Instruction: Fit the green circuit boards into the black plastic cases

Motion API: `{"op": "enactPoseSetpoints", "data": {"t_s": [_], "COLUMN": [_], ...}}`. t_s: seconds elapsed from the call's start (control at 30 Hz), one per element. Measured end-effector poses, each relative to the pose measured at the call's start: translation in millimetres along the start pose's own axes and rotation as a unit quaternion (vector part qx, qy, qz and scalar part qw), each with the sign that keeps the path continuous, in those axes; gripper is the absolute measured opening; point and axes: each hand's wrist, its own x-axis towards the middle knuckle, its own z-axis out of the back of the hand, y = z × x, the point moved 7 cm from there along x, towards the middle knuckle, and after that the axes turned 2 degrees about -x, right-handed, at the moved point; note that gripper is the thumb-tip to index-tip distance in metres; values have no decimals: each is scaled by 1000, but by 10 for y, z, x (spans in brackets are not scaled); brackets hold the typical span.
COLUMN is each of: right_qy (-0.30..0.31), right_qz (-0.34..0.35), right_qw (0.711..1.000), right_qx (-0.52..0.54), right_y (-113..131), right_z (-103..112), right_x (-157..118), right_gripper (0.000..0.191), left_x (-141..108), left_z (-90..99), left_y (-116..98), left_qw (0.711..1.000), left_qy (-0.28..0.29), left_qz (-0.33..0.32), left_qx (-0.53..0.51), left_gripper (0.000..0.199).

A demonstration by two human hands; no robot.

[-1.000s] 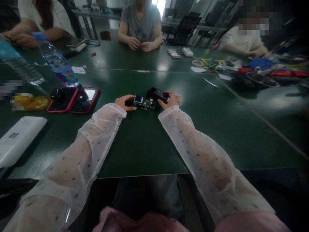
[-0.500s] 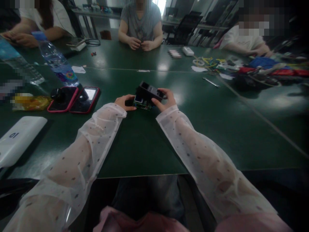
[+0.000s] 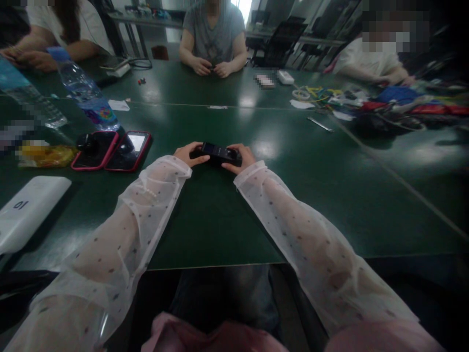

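Note:
A black handheld electronic device with a small dark screen at its left end lies low over the green table, between my hands. My left hand grips its left end, thumb along the near side. Around the right end, the fingers and thumb of my right hand are closed. No green circuit board shows now; the black casing covers the device's top.
Two red-edged phones, a blue-capped bottle and a white box-shaped device stand or lie at left. A metal tool and tangled cables lie at right. A person's hands are across the table.
My right hand has brought the black casing down and left over the circuit board, which was exposed before. My left hand has stayed nearly in place.

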Motion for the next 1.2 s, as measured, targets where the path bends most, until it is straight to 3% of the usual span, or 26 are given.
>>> {"op": "enactPoseSetpoints", "data": {"t_s": [0.2,0.37,0.6,0.93,1.2], "right_qy": [38,69,80,92,92], "right_qz": [30,5,-89,-117,-109], "right_qw": [997,989,938,909,921], "right_qx": [53,127,326,389,363], "right_y": [129,181,96,57,70], "right_z": [11,8,-71,-49,-10], "right_x": [-42,-86,-99,-73,-70], "right_gripper": [58,64,63,60,58], "left_x": [-137,-95,-81,-84,-87], "left_z": [26,-7,-13,-33,-35], "left_y": [-261,-148,-97,-93,-125], "left_qw": [998,996,996,993,992], "left_qy": [0,22,31,45,68], "left_qz": [16,24,17,8,4], "left_qx": [-59,-78,-87,-111,-110], "left_gripper": [72,77,77,83,75]}}
